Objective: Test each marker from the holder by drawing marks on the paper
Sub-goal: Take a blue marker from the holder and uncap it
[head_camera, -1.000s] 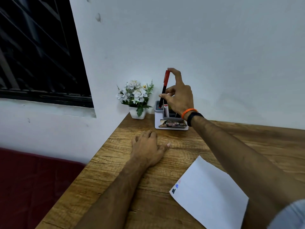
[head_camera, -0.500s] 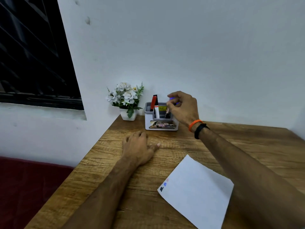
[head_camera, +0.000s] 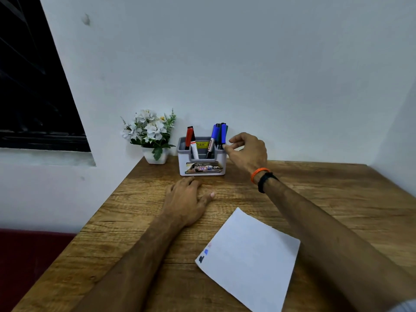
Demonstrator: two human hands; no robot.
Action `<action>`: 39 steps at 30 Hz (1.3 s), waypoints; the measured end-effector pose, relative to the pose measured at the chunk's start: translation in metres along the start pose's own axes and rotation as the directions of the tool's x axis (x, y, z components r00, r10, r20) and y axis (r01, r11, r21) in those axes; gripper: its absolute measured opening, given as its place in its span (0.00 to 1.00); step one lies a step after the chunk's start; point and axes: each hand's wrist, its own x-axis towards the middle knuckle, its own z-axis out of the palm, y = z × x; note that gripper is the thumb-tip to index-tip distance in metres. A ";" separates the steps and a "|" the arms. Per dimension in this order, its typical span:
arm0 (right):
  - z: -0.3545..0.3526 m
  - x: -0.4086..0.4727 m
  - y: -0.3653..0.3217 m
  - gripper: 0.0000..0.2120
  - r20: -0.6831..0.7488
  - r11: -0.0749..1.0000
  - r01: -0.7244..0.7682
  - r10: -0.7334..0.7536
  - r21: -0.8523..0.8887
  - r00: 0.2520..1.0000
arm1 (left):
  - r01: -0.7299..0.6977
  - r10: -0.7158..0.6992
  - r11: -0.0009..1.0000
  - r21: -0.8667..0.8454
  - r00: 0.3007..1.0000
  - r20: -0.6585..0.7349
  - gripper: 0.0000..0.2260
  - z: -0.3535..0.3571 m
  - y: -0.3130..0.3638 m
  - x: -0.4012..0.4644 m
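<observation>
A grey and white holder (head_camera: 202,168) stands at the back of the wooden table (head_camera: 315,199). In it are a red marker (head_camera: 189,136), a white-bodied marker (head_camera: 194,151), a leaning blue marker (head_camera: 214,135), a dark one and an upright blue marker (head_camera: 223,134). My right hand (head_camera: 246,152) hovers just right of the holder. Its fingers are loosely curled, a fingertip touches the upright blue marker low down, and nothing is gripped. My left hand (head_camera: 186,200) rests flat on the table in front of the holder. The white paper (head_camera: 252,257) lies near me, with small black, blue and faint red marks at its left corner.
A small white pot of artificial flowers (head_camera: 149,134) stands left of the holder, against the white wall. A dark window (head_camera: 33,86) is at the far left. The table's left edge (head_camera: 96,219) drops off to a dark red surface below.
My right hand set the red marker back into the holder, passed over the blue markers and now sits at the holder's right side. My left hand stayed flat on the table.
</observation>
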 end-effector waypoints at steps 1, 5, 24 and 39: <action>0.002 0.001 -0.001 0.11 -0.009 1.000 -0.005 0.005 -0.012 1.000 | 0.002 -0.002 1.000 0.000 1.000 -0.001 0.29 0.000 0.000 0.000; 0.010 0.004 -0.008 0.13 -0.039 0.995 -0.029 0.026 -0.092 0.999 | 0.002 -0.002 1.000 -0.004 1.000 -0.004 0.30 0.001 -0.001 0.000; -0.056 -0.036 -0.064 0.06 0.241 0.698 -0.165 -0.011 0.697 0.970 | -0.034 -0.125 0.781 -0.624 0.970 -0.210 0.18 -0.027 0.013 -0.013; -0.077 -0.114 -0.005 0.11 0.478 0.848 -0.185 -0.090 0.497 0.874 | -0.070 0.032 0.461 -0.885 0.998 -0.063 0.05 -0.060 0.023 -0.036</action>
